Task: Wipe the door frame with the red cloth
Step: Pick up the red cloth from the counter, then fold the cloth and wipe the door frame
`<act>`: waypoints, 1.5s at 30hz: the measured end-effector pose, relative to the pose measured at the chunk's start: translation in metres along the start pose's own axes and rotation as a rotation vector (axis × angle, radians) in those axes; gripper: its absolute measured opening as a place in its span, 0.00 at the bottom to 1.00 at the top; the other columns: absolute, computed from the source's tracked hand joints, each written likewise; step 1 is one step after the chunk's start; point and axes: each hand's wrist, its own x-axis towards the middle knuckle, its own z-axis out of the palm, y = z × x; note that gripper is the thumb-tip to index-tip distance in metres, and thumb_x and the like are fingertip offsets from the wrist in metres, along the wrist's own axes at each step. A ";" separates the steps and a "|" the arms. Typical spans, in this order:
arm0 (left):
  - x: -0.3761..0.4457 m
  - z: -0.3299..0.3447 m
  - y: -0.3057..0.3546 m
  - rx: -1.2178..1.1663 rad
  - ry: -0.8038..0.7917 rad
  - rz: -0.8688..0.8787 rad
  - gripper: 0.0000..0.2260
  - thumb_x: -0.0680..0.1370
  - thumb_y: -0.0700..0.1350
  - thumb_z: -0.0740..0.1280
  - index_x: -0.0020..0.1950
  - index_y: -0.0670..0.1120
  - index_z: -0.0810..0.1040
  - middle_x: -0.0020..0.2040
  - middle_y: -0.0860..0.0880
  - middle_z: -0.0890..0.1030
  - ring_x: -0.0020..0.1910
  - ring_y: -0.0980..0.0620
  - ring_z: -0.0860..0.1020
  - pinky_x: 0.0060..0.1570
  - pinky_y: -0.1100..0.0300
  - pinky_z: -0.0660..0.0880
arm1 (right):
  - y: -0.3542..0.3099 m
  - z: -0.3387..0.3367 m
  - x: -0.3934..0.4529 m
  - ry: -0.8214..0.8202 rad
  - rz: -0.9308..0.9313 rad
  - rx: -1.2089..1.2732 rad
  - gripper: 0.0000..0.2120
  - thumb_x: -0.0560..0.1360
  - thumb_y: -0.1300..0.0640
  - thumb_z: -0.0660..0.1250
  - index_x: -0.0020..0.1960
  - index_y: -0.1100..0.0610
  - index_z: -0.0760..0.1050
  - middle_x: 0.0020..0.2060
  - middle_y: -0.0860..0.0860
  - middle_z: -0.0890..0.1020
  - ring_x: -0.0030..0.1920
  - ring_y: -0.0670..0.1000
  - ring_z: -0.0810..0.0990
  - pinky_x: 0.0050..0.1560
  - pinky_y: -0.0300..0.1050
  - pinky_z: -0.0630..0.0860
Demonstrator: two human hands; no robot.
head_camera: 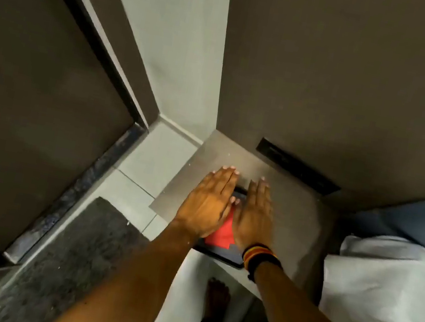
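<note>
The red cloth (pixel 222 233) lies on a flat black object (pixel 220 254) on a grey ledge (pixel 300 221). My left hand (pixel 207 202) and my right hand (pixel 254 216) are stretched out flat, palms down, side by side over the cloth and cover most of it. Whether they press on it I cannot tell; neither hand grips anything. The dark door frame (pixel 87 25) runs diagonally along the brown door (pixel 18 98) at the left, well away from both hands.
A black switch panel (pixel 298 167) sits on the wall behind the ledge. White bedding (pixel 387 291) lies to the right. A dark mat (pixel 68 263) covers the tiled floor by the door's threshold (pixel 72 193). My bare foot (pixel 215 297) stands below the ledge.
</note>
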 end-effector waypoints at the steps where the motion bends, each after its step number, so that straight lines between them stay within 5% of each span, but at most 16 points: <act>1: 0.000 0.016 -0.001 -0.056 -0.051 -0.082 0.28 0.85 0.50 0.53 0.84 0.45 0.52 0.83 0.42 0.60 0.82 0.44 0.61 0.82 0.52 0.56 | 0.011 0.018 0.000 -0.056 0.036 0.023 0.29 0.84 0.51 0.54 0.83 0.57 0.52 0.84 0.55 0.50 0.83 0.57 0.52 0.82 0.56 0.57; 4: -0.002 0.064 -0.010 -0.238 -0.094 -0.346 0.23 0.84 0.47 0.58 0.79 0.47 0.65 0.70 0.41 0.77 0.67 0.41 0.77 0.65 0.51 0.75 | 0.037 0.067 0.004 -0.172 0.138 0.059 0.27 0.83 0.53 0.58 0.80 0.57 0.59 0.80 0.57 0.62 0.78 0.59 0.63 0.74 0.55 0.70; 6: 0.004 0.096 -0.017 -0.338 -0.120 -0.510 0.17 0.83 0.47 0.59 0.71 0.45 0.73 0.63 0.41 0.81 0.60 0.40 0.81 0.58 0.50 0.79 | 0.050 0.097 0.014 -0.180 0.234 0.101 0.26 0.82 0.54 0.61 0.78 0.59 0.63 0.75 0.59 0.69 0.74 0.61 0.69 0.72 0.54 0.72; 13: 0.021 0.158 -0.026 -0.456 -0.148 -0.757 0.17 0.80 0.50 0.68 0.66 0.43 0.76 0.62 0.41 0.81 0.59 0.38 0.82 0.59 0.48 0.78 | 0.067 0.138 0.046 -0.128 0.441 0.219 0.28 0.77 0.50 0.69 0.73 0.59 0.69 0.72 0.61 0.72 0.71 0.64 0.73 0.70 0.56 0.75; 16: 0.025 0.163 -0.032 -0.529 -0.092 -0.794 0.12 0.79 0.47 0.70 0.60 0.44 0.79 0.57 0.42 0.83 0.55 0.39 0.83 0.55 0.49 0.80 | 0.063 0.132 0.055 -0.113 0.536 0.376 0.18 0.74 0.54 0.74 0.60 0.60 0.79 0.57 0.59 0.84 0.59 0.62 0.83 0.61 0.55 0.80; 21: 0.015 0.131 -0.039 -0.898 0.076 -0.835 0.06 0.76 0.44 0.74 0.48 0.47 0.77 0.44 0.49 0.80 0.43 0.47 0.80 0.41 0.61 0.74 | 0.039 0.094 0.056 -0.041 0.518 0.541 0.12 0.70 0.59 0.77 0.47 0.64 0.79 0.40 0.55 0.81 0.45 0.60 0.82 0.49 0.50 0.79; 25: 0.010 0.058 -0.049 -1.108 0.251 -0.807 0.08 0.76 0.43 0.74 0.48 0.45 0.76 0.42 0.50 0.83 0.43 0.49 0.81 0.47 0.54 0.80 | -0.018 0.035 0.056 0.003 0.335 0.749 0.12 0.72 0.65 0.75 0.54 0.62 0.79 0.44 0.55 0.82 0.45 0.55 0.80 0.50 0.46 0.77; 29: -0.001 -0.058 -0.063 -1.148 0.456 -0.666 0.07 0.77 0.43 0.73 0.50 0.51 0.77 0.46 0.54 0.83 0.42 0.58 0.82 0.41 0.64 0.81 | -0.107 -0.042 0.054 0.011 0.116 0.864 0.09 0.73 0.68 0.74 0.45 0.58 0.76 0.40 0.54 0.81 0.42 0.55 0.79 0.47 0.49 0.79; 34: -0.041 -0.229 -0.091 -1.097 0.673 -0.458 0.11 0.78 0.38 0.71 0.60 0.47 0.79 0.53 0.48 0.86 0.50 0.53 0.85 0.47 0.63 0.82 | -0.246 -0.148 0.026 0.024 -0.136 0.989 0.14 0.71 0.66 0.77 0.44 0.51 0.75 0.43 0.54 0.85 0.46 0.58 0.84 0.52 0.56 0.83; 41: -0.200 -0.469 -0.118 -0.815 1.060 -0.298 0.12 0.77 0.36 0.72 0.60 0.44 0.81 0.53 0.47 0.88 0.55 0.47 0.85 0.58 0.56 0.81 | -0.473 -0.266 -0.087 0.057 -0.572 1.057 0.12 0.72 0.64 0.76 0.52 0.57 0.78 0.46 0.56 0.86 0.50 0.61 0.86 0.54 0.56 0.84; 45: -0.330 -0.572 -0.122 -0.629 1.264 -0.302 0.13 0.77 0.37 0.72 0.61 0.41 0.81 0.54 0.44 0.87 0.52 0.48 0.85 0.57 0.55 0.80 | -0.591 -0.300 -0.183 0.077 -0.855 1.041 0.11 0.74 0.61 0.74 0.55 0.57 0.79 0.46 0.53 0.85 0.49 0.54 0.84 0.54 0.51 0.80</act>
